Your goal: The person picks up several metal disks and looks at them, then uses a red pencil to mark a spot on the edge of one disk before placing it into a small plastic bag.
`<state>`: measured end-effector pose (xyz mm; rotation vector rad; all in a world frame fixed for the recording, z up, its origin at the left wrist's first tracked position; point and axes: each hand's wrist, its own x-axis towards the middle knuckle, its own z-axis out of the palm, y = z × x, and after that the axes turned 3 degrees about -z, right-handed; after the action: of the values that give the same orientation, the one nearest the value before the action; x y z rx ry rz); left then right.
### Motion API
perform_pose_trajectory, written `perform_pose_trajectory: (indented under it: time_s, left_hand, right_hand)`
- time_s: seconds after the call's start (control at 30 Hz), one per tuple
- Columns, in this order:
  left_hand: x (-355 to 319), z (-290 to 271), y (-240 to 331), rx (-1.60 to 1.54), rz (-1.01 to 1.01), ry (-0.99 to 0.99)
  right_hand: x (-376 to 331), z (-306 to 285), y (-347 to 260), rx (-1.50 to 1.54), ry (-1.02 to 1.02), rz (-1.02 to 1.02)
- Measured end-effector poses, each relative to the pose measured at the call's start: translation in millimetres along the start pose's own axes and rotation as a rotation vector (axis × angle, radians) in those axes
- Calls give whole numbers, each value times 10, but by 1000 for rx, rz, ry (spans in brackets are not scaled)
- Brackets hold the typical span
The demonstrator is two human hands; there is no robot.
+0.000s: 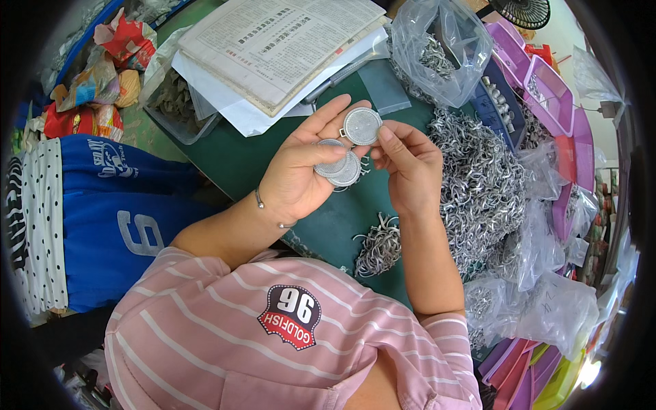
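Observation:
Above the table, my left hand point(290, 167) is turned palm up, its thumb pressed over a few round silver metal discs point(346, 169) that overlap. Pinched between thumb and forefinger of my right hand point(415, 164) is another round silver disc point(362, 126) with a textured face. A small square loop shows at that disc's left edge, and the disc lies close to the fingers of my left hand. Below my hands, a small heap of curved silver metal pieces point(380, 247) rests on the green tabletop point(314, 236).
A large pile of curved silver pieces point(478, 191) covers the table's right side. Behind it sit a clear plastic bag point(444, 51) and purple trays point(549, 96). Printed papers point(280, 48) lie at the far side, beside a clear box point(176, 102). Blue cloth point(123, 184) hangs at left.

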<state>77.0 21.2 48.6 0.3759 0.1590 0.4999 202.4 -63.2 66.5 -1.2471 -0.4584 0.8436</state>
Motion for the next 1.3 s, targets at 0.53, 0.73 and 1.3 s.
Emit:
perform_pose_trajectory:
  time_s: [0.53,0.73,1.3]
  left_hand:
    - [27,-50,-36,-65,20,26]
    - [11,-47,-35,-72,28,15]
    - [-5,-149,-63,-117,35,-29]
  right_hand:
    - [-48,16,13,-68,-89,-62]
    - [-65,14,37,-45,-106,-91]
    - [-117,67,-2,-46,-121,-106]
